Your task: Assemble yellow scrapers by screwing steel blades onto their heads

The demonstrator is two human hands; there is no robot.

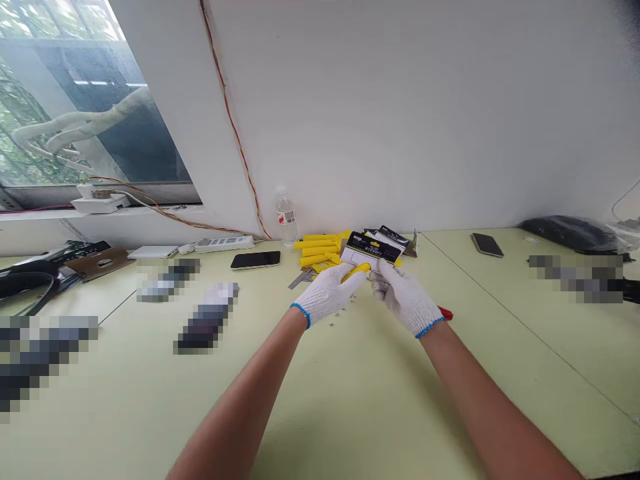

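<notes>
My left hand (330,290), in a white knit glove with a blue cuff, is closed around a yellow handle (359,270). My right hand (403,297), gloved the same way, has its fingers curled close to the handle's end; what they grip is hidden. Just beyond both hands is a black-and-white packaging card (373,250); I cannot tell whether it is held. A red end of something (445,313) sticks out past my right wrist. More yellow handles (315,253) are piled behind my left hand, with flat metal blades (301,277) beside them. Several small screws (337,315) lie below the hands.
A clear plastic bottle (287,217) stands against the wall. Phones lie on the table at left (255,260) and right (487,245). A white power strip (224,244) runs along the wall. Black plastic wrapping (570,232) sits far right. Cardboard packaging (103,263) lies far left.
</notes>
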